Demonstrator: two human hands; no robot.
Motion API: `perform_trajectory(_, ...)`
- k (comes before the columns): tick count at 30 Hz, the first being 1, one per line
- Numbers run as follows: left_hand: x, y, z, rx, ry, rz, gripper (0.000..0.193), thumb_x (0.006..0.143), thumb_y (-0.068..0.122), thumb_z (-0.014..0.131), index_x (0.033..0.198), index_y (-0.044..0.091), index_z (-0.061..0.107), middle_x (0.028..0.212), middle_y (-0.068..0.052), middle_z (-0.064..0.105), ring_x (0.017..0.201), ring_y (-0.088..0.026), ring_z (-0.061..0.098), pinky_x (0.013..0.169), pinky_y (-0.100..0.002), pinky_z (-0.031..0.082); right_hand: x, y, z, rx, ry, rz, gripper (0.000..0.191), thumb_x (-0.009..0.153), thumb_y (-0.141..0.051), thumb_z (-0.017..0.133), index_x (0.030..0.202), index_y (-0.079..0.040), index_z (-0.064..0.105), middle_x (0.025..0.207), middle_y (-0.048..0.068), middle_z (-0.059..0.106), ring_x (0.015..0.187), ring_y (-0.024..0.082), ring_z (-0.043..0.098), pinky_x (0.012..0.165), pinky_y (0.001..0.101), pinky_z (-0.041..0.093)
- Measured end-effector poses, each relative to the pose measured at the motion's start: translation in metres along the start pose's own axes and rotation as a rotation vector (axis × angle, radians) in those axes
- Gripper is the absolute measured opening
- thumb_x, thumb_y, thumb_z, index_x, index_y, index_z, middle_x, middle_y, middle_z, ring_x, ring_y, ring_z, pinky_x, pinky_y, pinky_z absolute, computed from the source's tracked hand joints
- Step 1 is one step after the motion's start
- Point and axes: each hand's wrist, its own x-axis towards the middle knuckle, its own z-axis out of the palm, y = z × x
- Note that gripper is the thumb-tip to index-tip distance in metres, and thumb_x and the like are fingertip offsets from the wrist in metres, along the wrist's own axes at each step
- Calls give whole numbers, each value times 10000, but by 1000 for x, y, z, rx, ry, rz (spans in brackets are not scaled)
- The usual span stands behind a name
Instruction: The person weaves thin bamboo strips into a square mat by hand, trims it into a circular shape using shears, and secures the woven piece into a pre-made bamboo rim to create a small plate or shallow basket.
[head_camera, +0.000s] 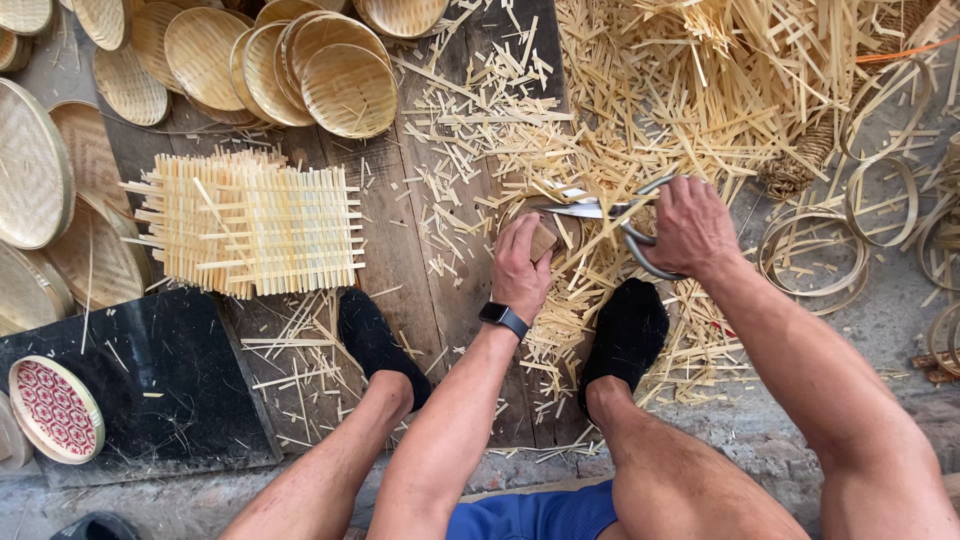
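Left hand fingers pressed on a small wooden block, right hand fingers clamped through scissors handles, blades just beyond left fingertips, bamboo strips around

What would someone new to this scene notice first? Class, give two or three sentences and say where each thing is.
At the centre, the right hand works big metal scissors while the left hand presses a small woven disc onto the wooden boards. Pale bamboo strips lie heaped at upper right. To the left sits a stack of square woven mats, with round woven trays above it.
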Motion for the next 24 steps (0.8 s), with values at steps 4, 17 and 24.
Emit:
perform_trajectory(4,6,3,-8,33,-62,-7,648,744,-23,780,1344,85,563,1344,-137,633,1276,-319,569,1120,-419,465,3,-7,3,14,-82,25,545,885,-523,567,977,3,673,869,164,652,788,252,638,724,398,568)
perform_trajectory(17,22,0,-39,-46,-323,190,597,781,-220,527,1251,113,681,1335,-50,663,1324,-242,578,1181,-347,492,14,-10,-11,10,-73,-20,714,788,-652,616,1017,23,652,936,182,643,865,263,617,761,390,553)
perform_trajectory(24,19,13,-47,87,-367,96,638,728,-93,695,1270,242,692,1319,-236,510,1229,-397,524,1034,-432,505,2,26,6,-27,-240,-8,338,1002,-320,516,1089,-32,669,998,157,667,844,213,656,726,372,578)
